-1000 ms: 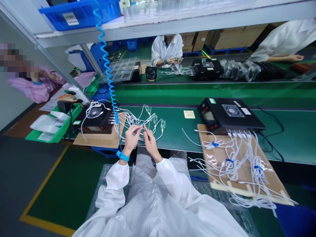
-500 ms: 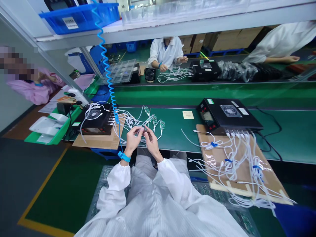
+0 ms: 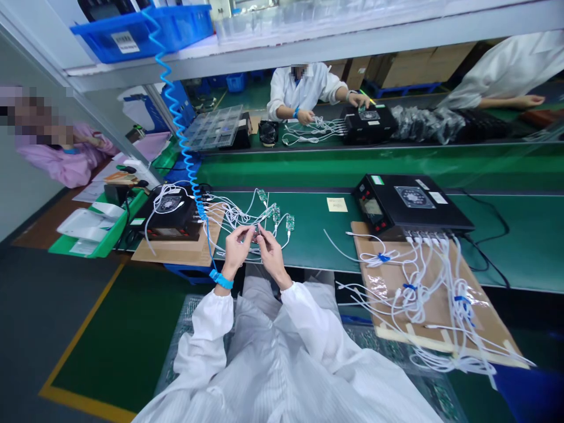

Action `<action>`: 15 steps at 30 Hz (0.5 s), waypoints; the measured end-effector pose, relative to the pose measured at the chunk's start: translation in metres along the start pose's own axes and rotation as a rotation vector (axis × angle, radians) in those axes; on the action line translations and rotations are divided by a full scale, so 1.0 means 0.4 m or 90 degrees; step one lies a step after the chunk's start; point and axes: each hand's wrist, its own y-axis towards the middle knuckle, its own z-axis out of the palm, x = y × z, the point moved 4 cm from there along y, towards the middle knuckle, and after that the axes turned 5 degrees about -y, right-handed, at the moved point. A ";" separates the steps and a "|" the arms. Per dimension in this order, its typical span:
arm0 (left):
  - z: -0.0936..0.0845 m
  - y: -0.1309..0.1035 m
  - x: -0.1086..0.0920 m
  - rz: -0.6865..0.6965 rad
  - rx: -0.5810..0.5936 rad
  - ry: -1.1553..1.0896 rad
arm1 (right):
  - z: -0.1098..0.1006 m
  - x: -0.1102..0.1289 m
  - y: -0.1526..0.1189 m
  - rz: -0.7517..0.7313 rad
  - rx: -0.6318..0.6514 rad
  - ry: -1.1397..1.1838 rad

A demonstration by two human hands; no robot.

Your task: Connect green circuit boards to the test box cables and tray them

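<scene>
My left hand [image 3: 237,251], with a blue strap on its wrist, and my right hand [image 3: 271,255] meet just over the front edge of the green bench. Both are closed, their fingertips pinching something small and dark that they mostly hide; I cannot make out what it is. Just beyond my fingers lie several small green circuit boards [image 3: 289,222] on the ends of white cables [image 3: 233,212]. These cables run left to a black box with a fan [image 3: 173,212] on a cardboard sheet [image 3: 185,251].
A coiled blue cord [image 3: 180,132] hangs at my left. On the right, another black box [image 3: 409,205] has bundled white cables [image 3: 414,294] over cardboard. A yellow note [image 3: 337,204] lies between. A shelf with a blue bin [image 3: 145,35] crosses overhead. Co-workers sit opposite and at left.
My hands have barely moved and keep their pinch. The coiled cord has swung left. Opposite, a co-worker has reached one hand onto the black box there.
</scene>
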 end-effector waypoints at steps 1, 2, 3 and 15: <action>-0.001 0.001 -0.002 0.010 -0.005 0.011 | -0.001 0.002 0.001 -0.002 0.006 -0.009; -0.001 0.001 -0.004 0.020 -0.009 0.022 | -0.002 0.004 0.002 -0.004 0.012 -0.018; -0.001 0.002 -0.006 0.029 -0.011 0.034 | -0.003 0.004 0.003 -0.004 0.018 -0.026; -0.014 0.002 -0.002 0.009 -0.012 0.040 | -0.007 0.006 0.009 0.011 0.075 -0.001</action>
